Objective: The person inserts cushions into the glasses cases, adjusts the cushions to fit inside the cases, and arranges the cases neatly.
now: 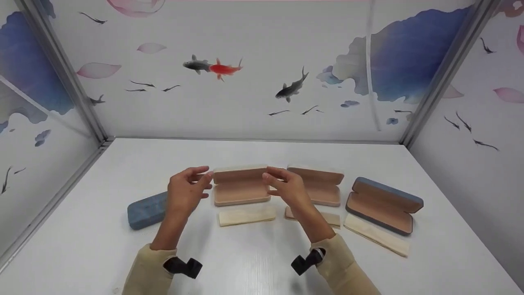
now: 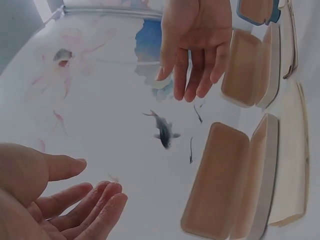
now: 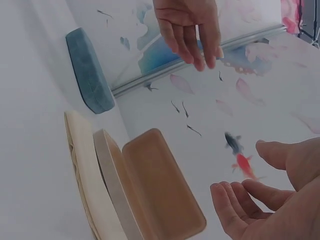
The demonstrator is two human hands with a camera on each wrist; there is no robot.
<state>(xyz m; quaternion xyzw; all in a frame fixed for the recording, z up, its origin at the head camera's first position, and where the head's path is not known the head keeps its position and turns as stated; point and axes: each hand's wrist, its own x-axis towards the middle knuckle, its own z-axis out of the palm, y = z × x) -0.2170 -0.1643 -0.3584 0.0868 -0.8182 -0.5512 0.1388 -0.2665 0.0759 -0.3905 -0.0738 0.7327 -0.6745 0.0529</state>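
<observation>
An open glasses case (image 1: 242, 194) with a pale shell and tan lining stands between my two hands, lid raised at the back. My left hand (image 1: 186, 190) hovers by its left end, fingers spread and relaxed around nothing. At the right end, my right hand (image 1: 290, 188) is likewise loose, its fingertips overlapping the case's edge in the head view. In the left wrist view both palms face each other, with air between the fingers and the case (image 2: 217, 182). A folded cream cloth (image 1: 247, 217) lies in front of this case.
Left of it, a closed blue case (image 1: 145, 212) is partly hidden by my left arm. To the right stand a second open pale case (image 1: 323, 192) and an open blue case (image 1: 380, 209). A folded pinkish-beige cloth (image 1: 330, 220) and another cream cloth (image 1: 376, 235) lie before them.
</observation>
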